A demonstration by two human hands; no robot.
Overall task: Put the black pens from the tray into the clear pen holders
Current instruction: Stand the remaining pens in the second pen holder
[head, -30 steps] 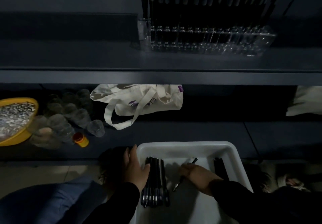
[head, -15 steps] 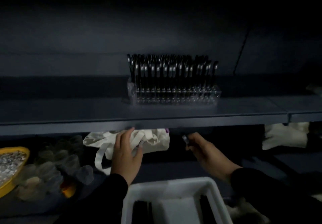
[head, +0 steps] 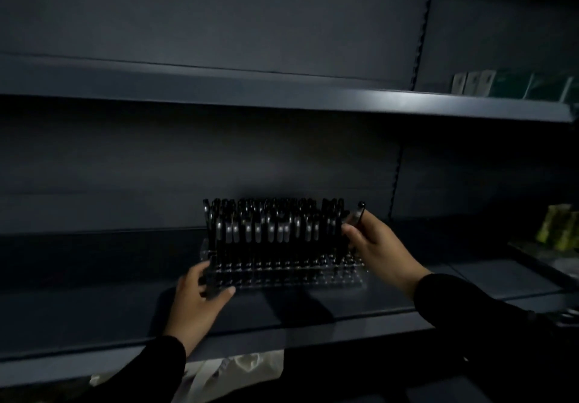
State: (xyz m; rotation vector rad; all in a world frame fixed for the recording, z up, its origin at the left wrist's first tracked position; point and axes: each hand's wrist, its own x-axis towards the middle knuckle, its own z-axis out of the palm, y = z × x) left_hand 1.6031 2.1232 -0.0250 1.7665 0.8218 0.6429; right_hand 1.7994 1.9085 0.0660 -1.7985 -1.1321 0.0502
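Note:
A clear pen holder [head: 313, 279] stands on the dark middle shelf, its back rows filled with several upright black pens [head: 269, 227]. My left hand [head: 197, 302] grips the holder's front left corner, thumb along its front edge. My right hand [head: 376, 246] is at the holder's right end and pinches one black pen [head: 359, 214], which stands nearly upright with its top above my fingers. The tray is out of view.
The dark shelf [head: 282, 315] runs across the view, with another shelf [head: 282, 98] above it. A white cloth bag [head: 244, 368] shows below the shelf edge. Packaged goods [head: 557, 227] sit at the far right, and small packets [head: 473, 81] stand on the upper shelf.
The view has lifted from the tray to the shelf. Both hands rose from below the shelf edge: the left now grips the holder's corner, the right carried a pen to the holder's right end.

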